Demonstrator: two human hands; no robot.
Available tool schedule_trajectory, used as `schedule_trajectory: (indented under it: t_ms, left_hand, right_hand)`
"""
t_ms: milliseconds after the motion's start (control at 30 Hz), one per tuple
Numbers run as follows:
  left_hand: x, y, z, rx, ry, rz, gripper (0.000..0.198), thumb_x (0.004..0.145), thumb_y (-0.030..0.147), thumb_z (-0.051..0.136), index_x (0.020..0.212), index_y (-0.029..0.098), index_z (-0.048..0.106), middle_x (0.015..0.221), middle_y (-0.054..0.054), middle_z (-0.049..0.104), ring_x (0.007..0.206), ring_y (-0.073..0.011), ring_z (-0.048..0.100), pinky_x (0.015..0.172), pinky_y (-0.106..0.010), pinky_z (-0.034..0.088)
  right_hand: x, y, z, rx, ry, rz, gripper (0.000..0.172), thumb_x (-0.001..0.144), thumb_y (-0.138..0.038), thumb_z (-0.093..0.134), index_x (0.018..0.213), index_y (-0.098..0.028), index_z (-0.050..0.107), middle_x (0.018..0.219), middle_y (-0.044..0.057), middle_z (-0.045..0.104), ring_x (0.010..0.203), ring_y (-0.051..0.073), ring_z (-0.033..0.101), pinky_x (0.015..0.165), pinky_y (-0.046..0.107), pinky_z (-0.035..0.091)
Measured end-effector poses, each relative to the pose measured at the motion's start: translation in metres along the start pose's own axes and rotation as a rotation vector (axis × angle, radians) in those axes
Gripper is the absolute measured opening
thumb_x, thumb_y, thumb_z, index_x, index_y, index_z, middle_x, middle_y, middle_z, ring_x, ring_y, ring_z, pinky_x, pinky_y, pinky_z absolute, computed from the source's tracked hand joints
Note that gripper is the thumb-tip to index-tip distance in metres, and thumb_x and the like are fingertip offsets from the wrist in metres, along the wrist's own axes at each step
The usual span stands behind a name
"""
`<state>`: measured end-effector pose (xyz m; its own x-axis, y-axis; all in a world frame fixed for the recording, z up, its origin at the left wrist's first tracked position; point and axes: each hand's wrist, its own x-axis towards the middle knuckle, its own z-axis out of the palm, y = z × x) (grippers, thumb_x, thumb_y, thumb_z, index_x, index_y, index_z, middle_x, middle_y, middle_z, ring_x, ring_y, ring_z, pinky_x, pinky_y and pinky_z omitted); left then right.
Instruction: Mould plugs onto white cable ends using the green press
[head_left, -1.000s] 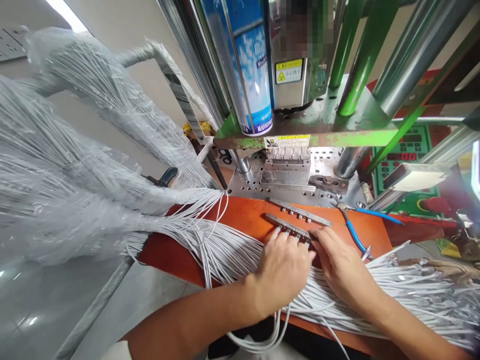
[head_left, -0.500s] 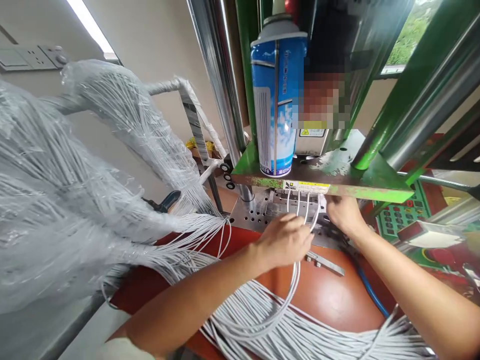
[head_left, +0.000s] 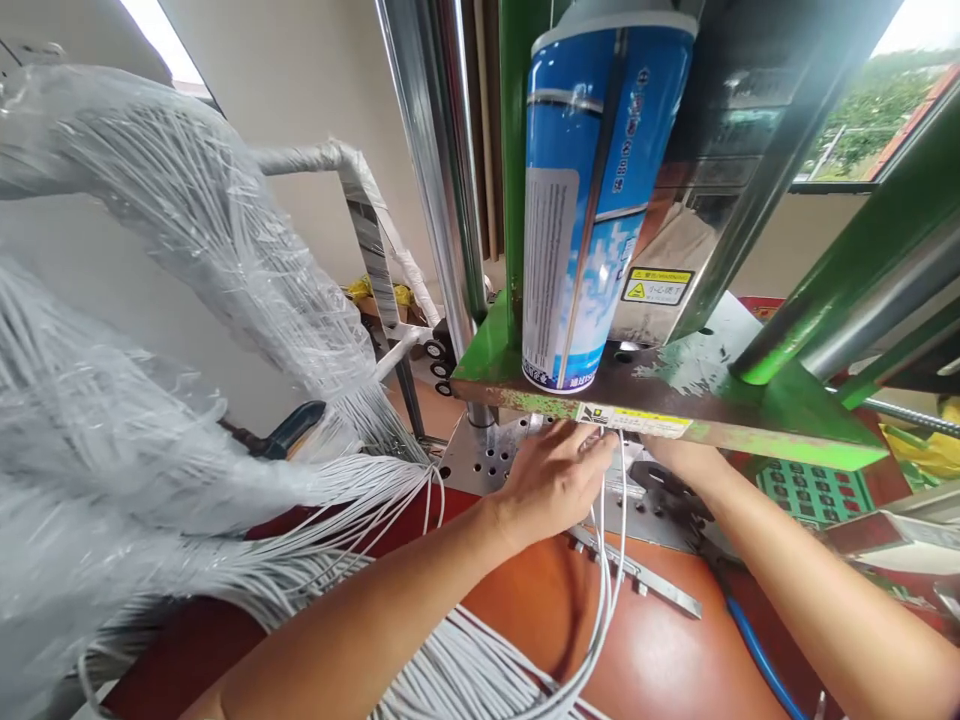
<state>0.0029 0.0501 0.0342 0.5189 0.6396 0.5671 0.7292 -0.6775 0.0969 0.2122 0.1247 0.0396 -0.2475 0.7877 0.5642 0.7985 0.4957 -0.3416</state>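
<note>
My left hand (head_left: 551, 485) reaches in under the green press plate (head_left: 660, 415) and grips a few white cables (head_left: 604, 560) rising from the pile on the orange mat (head_left: 660, 650). Those cables run up to the perforated steel die bed (head_left: 645, 500), where their ends are hidden behind my hand and the plate. My right hand (head_left: 671, 455) is mostly hidden beneath the plate's front edge, so its grip does not show. A slotted steel cable holder bar (head_left: 634, 570) lies on the mat just below both hands.
A blue spray can (head_left: 592, 200) stands on the press plate. Steel columns (head_left: 442, 170) and green uprights flank the press. Plastic-wrapped white cable bundles (head_left: 165, 250) hang at the left. Blue-handled pliers (head_left: 757, 650) lie at the right, near a green control panel (head_left: 814, 490).
Both hands have moved from the mat up under the press plate, with cables lifted along. One steel bar has left the mat. The view has tilted upward and closer.
</note>
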Motion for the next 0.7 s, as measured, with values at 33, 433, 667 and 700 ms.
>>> schedule_trajectory:
  t_ms: [33, 433, 667, 700]
  left_hand:
    - [0.000, -0.001, -0.001, 0.041, 0.010, -0.021, 0.033, 0.101, 0.023, 0.047, 0.131, 0.019, 0.063, 0.112, -0.009, 0.072, 0.103, -0.0257, 0.066, 0.089, -0.041, 0.051]
    - [-0.001, 0.000, 0.025, 0.146, -0.042, -0.084, 0.030, 0.095, 0.020, 0.049, 0.117, 0.013, 0.068, 0.121, -0.015, 0.069, 0.114, -0.0318, 0.060, 0.109, -0.053, 0.042]
    - [0.005, -0.005, 0.015, 0.063, -0.009, -0.078, 0.047, 0.098, 0.018, 0.045, 0.144, 0.014, 0.055, 0.142, -0.016, 0.062, 0.135, -0.0291, 0.055, 0.121, -0.054, 0.035]
    - [0.000, -0.005, 0.002, 0.039, -0.017, -0.082, 0.048, 0.101, 0.022, 0.044, 0.149, 0.015, 0.050, 0.148, -0.016, 0.057, 0.141, -0.0286, 0.051, 0.121, -0.054, 0.035]
  right_hand:
    - [-0.011, -0.009, -0.001, -0.005, -0.019, -0.019, 0.034, 0.104, -0.036, 0.041, 0.116, -0.021, 0.069, 0.120, 0.011, 0.071, 0.110, 0.029, 0.064, 0.098, 0.046, 0.051]
    - [-0.061, -0.069, 0.021, -0.400, -0.184, -0.045, 0.034, 0.099, -0.019, 0.039, 0.119, -0.012, 0.066, 0.119, 0.020, 0.070, 0.111, 0.036, 0.059, 0.100, 0.052, 0.040]
    - [-0.059, -0.067, 0.008, -0.356, -0.110, -0.065, 0.046, 0.102, -0.021, 0.037, 0.143, -0.007, 0.052, 0.139, 0.021, 0.062, 0.129, 0.033, 0.056, 0.113, 0.055, 0.038]
    - [-0.070, -0.066, -0.001, -0.336, -0.094, -0.074, 0.049, 0.104, -0.025, 0.037, 0.149, -0.008, 0.045, 0.146, 0.020, 0.058, 0.136, 0.033, 0.052, 0.115, 0.056, 0.038]
